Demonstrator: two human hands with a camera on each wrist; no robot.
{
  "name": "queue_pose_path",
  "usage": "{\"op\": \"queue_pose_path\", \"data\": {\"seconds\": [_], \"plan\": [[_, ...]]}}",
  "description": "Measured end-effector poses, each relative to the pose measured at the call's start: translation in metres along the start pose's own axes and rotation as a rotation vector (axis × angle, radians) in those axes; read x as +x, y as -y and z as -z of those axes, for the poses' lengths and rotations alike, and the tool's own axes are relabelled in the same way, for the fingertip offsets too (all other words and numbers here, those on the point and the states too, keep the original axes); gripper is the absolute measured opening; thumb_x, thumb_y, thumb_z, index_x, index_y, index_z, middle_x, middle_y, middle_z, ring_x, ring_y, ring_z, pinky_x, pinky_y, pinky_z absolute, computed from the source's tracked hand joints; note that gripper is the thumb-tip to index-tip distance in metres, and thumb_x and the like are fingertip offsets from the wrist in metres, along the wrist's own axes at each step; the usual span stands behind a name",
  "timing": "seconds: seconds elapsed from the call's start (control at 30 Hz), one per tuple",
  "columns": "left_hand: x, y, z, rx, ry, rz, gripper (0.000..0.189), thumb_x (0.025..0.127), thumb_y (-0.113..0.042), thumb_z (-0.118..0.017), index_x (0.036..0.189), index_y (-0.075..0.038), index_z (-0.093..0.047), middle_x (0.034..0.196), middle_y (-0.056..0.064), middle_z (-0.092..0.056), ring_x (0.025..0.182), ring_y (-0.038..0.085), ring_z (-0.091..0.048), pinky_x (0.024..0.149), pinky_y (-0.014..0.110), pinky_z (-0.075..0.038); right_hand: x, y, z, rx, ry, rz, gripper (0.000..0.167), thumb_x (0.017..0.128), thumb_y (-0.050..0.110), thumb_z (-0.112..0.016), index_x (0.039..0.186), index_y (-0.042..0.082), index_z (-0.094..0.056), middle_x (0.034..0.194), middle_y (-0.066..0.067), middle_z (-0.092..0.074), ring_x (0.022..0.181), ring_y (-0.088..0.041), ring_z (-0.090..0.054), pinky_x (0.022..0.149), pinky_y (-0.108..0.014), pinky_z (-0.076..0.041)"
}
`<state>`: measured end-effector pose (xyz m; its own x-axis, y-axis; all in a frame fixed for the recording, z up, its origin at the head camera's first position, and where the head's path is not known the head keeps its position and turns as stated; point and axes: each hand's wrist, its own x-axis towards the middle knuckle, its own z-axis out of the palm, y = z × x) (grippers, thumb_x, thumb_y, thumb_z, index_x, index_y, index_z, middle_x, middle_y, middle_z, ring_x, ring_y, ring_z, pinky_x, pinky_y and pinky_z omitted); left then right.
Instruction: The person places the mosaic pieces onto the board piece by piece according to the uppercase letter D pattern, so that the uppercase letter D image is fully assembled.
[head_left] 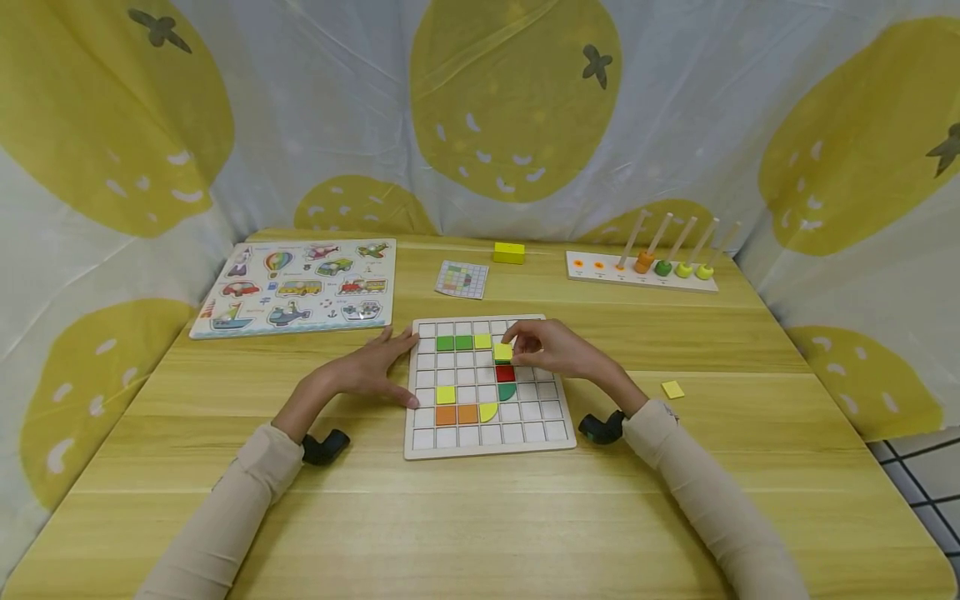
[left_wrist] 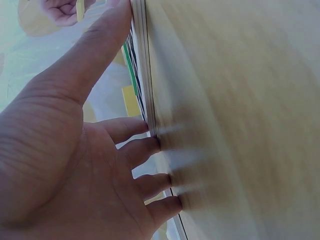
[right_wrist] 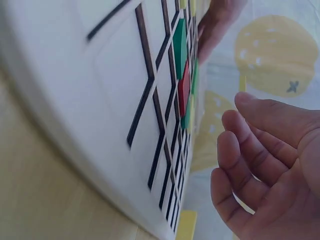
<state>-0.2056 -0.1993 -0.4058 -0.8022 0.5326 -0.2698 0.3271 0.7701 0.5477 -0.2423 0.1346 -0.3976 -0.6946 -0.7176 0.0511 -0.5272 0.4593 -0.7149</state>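
Note:
A white grid board (head_left: pixel 424 375) lies on the table. My left hand (head_left: pixel 369 368) rests at its left edge with fingers spread, thumb near the lower corner. Between thumb and fingers my right hand (head_left: pixel 553 348) pinches a yellow square tile (head_left: pixel 502 351), held above the board; in the right wrist view the tile (right_wrist: pixel 243 84) shows edge-on. Right below it are a red square tile (head_left: pixel 506 374) and a green quarter-round tile (head_left: pixel 507 392). Other tiles on the grid include green squares (head_left: pixel 446 343), orange squares (head_left: pixel 446 415), yellow squares (head_left: pixel 446 395) and a yellow quarter-round (head_left: pixel 488 412).
A loose yellow tile (head_left: pixel 672 390) lies right of the board. Behind it stand a peg counter (head_left: pixel 667 282) with coloured beads, a yellow block (head_left: pixel 509 253) and a small pattern card (head_left: pixel 462 280). A vehicle picture puzzle (head_left: pixel 298 287) lies at the back left.

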Motion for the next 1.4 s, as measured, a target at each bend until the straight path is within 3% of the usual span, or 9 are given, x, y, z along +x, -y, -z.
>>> {"op": "queue_pose_path", "data": {"seconds": [0.77,1.4], "plan": [[0.001,0.0,0.0,0.003,0.007,0.021,0.109,0.075,-0.052,-0.077,0.153,-0.005,-0.018,0.16,0.018,-0.005,0.143,0.047,0.007,0.109,0.067,-0.01,0.048,0.024,-0.036,-0.092,0.133,0.031,0.022,0.087,0.015,-0.072,0.107,0.008,-0.065,0.077,0.002,-0.06,0.069,-0.01,-0.052,0.064,-0.022,-0.045],[0.001,-0.001,0.0,0.0,0.004,0.016,0.108,0.075,-0.05,-0.077,0.153,-0.004,-0.018,0.16,0.018,-0.005,0.143,0.046,0.007,0.109,0.067,-0.009,0.061,0.033,-0.049,-0.202,0.212,0.008,0.02,0.086,0.017,-0.072,0.104,0.011,-0.066,0.077,0.003,-0.058,0.068,-0.008,-0.05,0.063,-0.021,-0.041]]}}
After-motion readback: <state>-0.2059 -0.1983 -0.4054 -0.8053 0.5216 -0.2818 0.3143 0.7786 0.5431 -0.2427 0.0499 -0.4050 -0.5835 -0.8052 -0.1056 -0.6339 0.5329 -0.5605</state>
